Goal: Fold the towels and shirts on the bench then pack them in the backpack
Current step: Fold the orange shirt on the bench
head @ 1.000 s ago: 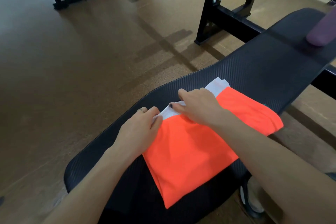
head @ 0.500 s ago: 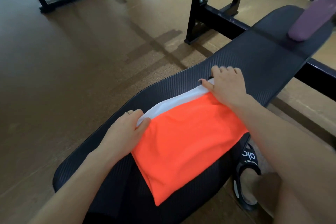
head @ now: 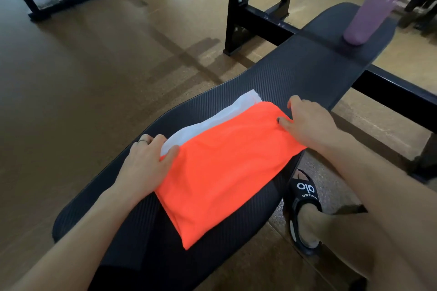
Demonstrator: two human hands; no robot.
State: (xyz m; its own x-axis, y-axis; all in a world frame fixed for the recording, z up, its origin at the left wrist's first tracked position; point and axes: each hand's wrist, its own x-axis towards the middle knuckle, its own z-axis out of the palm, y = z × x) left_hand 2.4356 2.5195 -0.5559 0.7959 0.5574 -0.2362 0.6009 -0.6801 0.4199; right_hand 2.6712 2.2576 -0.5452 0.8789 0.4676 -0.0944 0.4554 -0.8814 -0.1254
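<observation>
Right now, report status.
Left hand and right hand pinching orange shirt edges. Shirt folded on bench, white layer beneath. Purple bottle farther along.

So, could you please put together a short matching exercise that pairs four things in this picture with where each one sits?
Things:
1. orange garment
2. white cloth
3. purple bottle
4. black sandal

Places:
A. on the floor beside the bench
B. standing at the far end of the bench
C. on top of the pile, under both hands
D. peeking out along the pile's far edge

Pairs: 1-C, 2-D, 3-B, 4-A
</observation>
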